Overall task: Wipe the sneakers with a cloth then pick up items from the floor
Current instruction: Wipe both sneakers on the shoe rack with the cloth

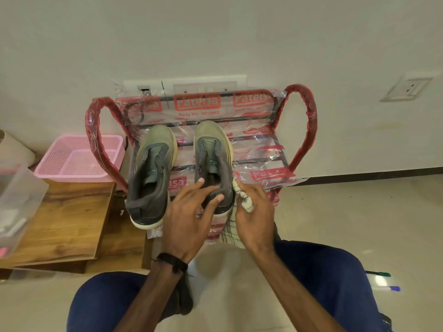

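Observation:
Two grey-green sneakers stand side by side on a plastic-wrapped red shoe rack (309, 130), toes toward the wall. My left hand (191, 212) rests on the heel collar of the right sneaker (212, 149), fingers spread and fairly straight. The left sneaker (151, 173) is untouched. My right hand (256, 209) grips a white cloth (244, 200) with dark lines and presses it against the right sneaker's outer heel side. Part of the cloth hangs below my hand.
A pink mesh basket (79, 159) sits on a low wooden table (67, 226) at left, beside a clear plastic box (19, 202). Two pens, one green (381, 274) and one blue (393, 288), lie on the floor at right. My knees fill the foreground.

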A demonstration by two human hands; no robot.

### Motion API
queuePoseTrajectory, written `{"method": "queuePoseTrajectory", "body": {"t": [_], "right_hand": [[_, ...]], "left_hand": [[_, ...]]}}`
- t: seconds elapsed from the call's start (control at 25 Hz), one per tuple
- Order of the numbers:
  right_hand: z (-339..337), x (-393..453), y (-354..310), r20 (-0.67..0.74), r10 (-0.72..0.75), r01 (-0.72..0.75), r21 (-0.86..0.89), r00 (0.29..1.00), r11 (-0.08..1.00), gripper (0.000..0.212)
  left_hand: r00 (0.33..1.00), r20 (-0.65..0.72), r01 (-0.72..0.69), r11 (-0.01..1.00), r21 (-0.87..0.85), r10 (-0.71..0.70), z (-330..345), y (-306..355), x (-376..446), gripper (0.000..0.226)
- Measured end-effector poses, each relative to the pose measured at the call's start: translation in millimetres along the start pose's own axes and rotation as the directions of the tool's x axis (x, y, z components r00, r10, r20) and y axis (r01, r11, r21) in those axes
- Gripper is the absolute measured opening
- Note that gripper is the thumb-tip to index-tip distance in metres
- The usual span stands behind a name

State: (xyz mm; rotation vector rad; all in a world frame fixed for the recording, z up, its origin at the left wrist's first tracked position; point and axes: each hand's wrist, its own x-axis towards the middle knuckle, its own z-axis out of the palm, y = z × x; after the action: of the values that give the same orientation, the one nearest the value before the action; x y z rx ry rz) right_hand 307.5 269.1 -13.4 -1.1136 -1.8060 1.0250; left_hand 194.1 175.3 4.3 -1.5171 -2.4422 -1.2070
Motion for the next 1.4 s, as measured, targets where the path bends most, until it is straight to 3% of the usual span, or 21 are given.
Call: {"method": "queuePoseTrajectory", "body": {"t": [0.12,0.36,0.44,0.56,0.68,0.8,0.96,1.16,1.32,1.4], "right_hand": [[13,-19,-5,-0.043,-0.034,0.033,-0.031,0.999,0.999,0.050],[5,-52,6,0.085,-0.252,0.263,-0.182,0.964,0.948,0.064],[-5,-45,7,0.087,-0.144,0.150,-0.069,0.986,0.986,0.058],[-14,-26,7,-0.002,0.180,-0.179,0.093,0.984,0.980,0.037],[-12,-13,2,0.040,0.285,-0.288,0.156,0.958,0.945,0.028],[-13,-5,0,0.038,0.317,-0.317,0.239,0.948,0.918,0.025],[-16,-3,4,0.053,0.301,-0.306,0.189,0.952,0.933,0.022],[-20,-8,11,0.004,0.324,-0.318,0.194,0.946,0.928,0.027],[-39,-9,2,-0.122,0.374,-0.338,0.243,0.919,0.909,0.025],[-49,5,-5,-0.111,0.315,-0.285,0.225,0.943,0.932,0.024]], "left_hand": [[0.995,-0.047,0.087,0.994,-0.069,-0.090,3,8,4,0.017],[0.988,-0.104,0.107,0.993,-0.043,-0.111,8,6,7,0.018],[0.991,-0.092,0.088,0.994,-0.059,-0.094,8,5,6,0.017],[0.994,-0.096,0.051,0.994,-0.093,-0.060,10,8,3,0.017],[0.989,-0.129,0.061,0.990,-0.128,-0.078,17,16,7,0.019],[0.985,-0.134,0.089,0.982,-0.168,-0.112,25,27,10,0.025],[0.985,-0.115,0.108,0.981,-0.159,-0.128,31,35,9,0.030],[0.991,0.050,0.132,0.981,-0.145,-0.126,7,32,4,0.056],[0.983,-0.128,0.140,0.990,0.027,-0.135,-50,3,8,0.049],[0.967,-0.102,0.247,0.955,0.162,-0.233,-75,-14,17,0.049]]}}
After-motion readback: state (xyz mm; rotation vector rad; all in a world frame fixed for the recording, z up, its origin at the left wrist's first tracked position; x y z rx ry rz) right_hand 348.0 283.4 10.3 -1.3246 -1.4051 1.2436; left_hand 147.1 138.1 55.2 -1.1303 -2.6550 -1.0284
